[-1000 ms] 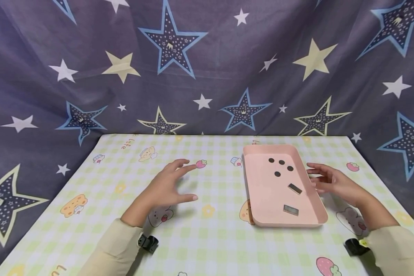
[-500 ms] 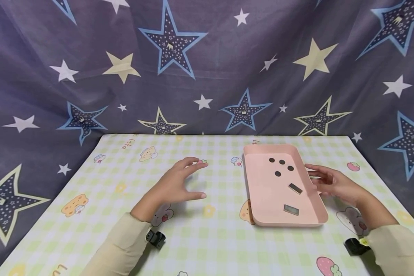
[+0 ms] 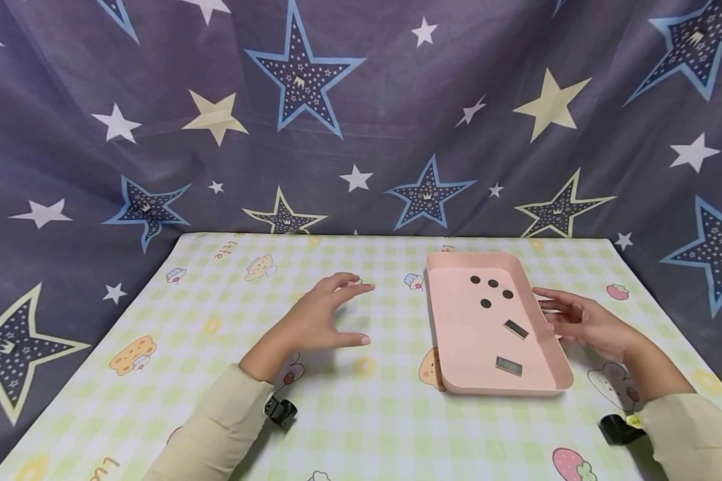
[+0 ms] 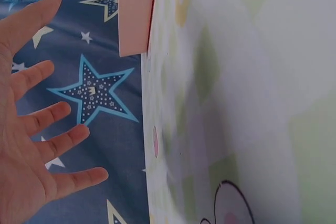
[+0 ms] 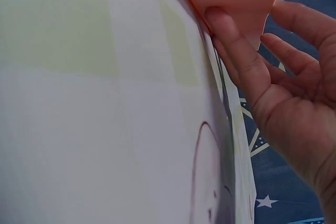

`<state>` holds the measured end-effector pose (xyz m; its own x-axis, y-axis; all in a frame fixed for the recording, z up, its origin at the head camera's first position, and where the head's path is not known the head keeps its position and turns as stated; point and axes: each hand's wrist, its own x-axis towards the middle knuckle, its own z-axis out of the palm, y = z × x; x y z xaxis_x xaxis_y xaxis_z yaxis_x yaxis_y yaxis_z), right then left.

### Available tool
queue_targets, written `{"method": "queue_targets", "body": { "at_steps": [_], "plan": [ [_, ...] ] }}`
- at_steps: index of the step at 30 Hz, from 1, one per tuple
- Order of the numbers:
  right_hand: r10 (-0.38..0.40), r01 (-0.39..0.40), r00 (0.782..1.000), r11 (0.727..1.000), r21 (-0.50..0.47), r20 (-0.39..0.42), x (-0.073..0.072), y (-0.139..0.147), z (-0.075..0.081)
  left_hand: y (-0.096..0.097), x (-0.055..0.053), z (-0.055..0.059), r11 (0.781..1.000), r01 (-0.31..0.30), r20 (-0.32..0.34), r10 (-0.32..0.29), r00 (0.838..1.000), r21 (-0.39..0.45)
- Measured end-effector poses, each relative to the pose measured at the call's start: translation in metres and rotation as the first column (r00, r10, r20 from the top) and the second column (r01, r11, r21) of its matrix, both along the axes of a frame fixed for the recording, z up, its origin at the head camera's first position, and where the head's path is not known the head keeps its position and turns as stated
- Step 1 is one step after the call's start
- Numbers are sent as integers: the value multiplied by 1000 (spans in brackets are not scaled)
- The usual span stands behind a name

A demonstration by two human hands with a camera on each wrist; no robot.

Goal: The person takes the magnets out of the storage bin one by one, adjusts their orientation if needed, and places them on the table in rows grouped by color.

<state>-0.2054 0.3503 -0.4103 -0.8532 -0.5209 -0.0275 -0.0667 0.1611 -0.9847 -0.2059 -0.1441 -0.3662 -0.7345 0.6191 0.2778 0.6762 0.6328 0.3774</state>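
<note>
A shallow pink tray lies on the table right of centre. Inside it are several small dark round discs towards the back. Two small flat rectangular pieces are in it too: a dark one and a grey-faced one near the front. My right hand has its fingertips at the tray's right wall; in the right wrist view a finger rests against that pink wall. Left of the tray, my left hand hovers over the cloth with spread fingers, holding nothing; the left wrist view shows its palm.
A green-and-white checked cloth with cartoon prints covers the table. Behind the table's back edge hangs a dark star-patterned curtain. Black wrist cameras sit at the left cuff and the right cuff.
My left hand has moved right, towards the tray, with its fingers still spread. My right hand and the tray have stayed in place.
</note>
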Motion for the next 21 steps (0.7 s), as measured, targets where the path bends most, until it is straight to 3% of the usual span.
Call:
{"method": "queue_targets", "body": {
  "at_steps": [6, 21],
  "plan": [
    [9, -9, 1000, 1000, -15, 15, 0, 0, 0, 8, -1, 2, 1000, 23, 8, -23, 1000, -3],
    [4, -4, 999, 1000, -5, 33, 0, -2, 3, 32, -7, 2, 985, 117, 0, -118, 993, 124]
  ]
}}
